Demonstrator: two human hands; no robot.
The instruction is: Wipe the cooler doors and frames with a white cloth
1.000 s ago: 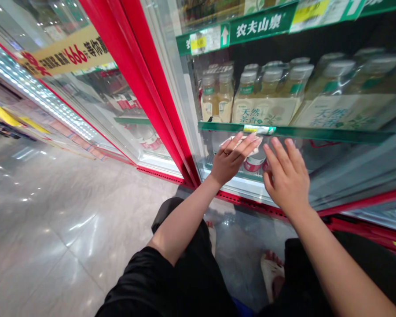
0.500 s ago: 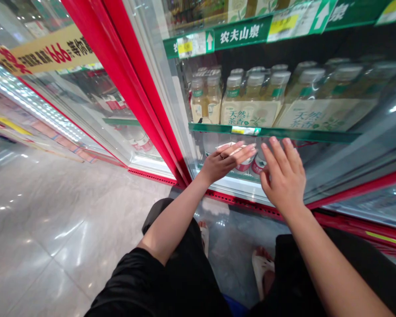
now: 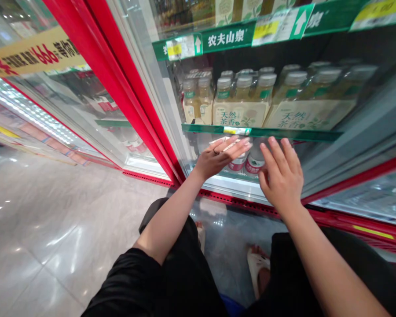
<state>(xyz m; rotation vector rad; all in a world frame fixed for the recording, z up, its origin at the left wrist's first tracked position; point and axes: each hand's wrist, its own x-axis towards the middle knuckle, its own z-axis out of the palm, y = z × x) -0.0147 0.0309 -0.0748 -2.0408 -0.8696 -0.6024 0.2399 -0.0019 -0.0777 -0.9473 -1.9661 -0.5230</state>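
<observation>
well, we have our left hand (image 3: 218, 158) and right hand (image 3: 281, 176) up at the glass door (image 3: 336, 163) of a red-framed drinks cooler (image 3: 125, 97), both flat to the pane or just off it; we can't tell which. our left hand is opened out, its fingers (image 3: 232, 147) straight and close together, with a pale scrap (image 3: 221, 142), maybe tissue or cloth, lying along them. whether that hand has hold of it, we can't tell. our right hand is open too, fingers spread, with nothing in it.

behind the glass, the upper shelf carries bottle packs (image 3: 239, 113) in cream sleeves. we count about three packs, and about eight pale-capped bottles of pale drink across the front. lower down, two red-labelled bottles (image 3: 254, 166) stand near our fingertips, just under a green shelf strip (image 3: 270, 133) with one small price tag (image 3: 236, 130). higher up, a green nongfu spring strip (image 3: 226, 38) carries yellow-marked price tags.

through the next door along, a yellow banner (image 3: 36, 52) shows a red 666. beneath us, our black sleeves (image 3: 128, 281) frame two feet in pale slides (image 3: 258, 268) on polished tile (image 3: 53, 237).
</observation>
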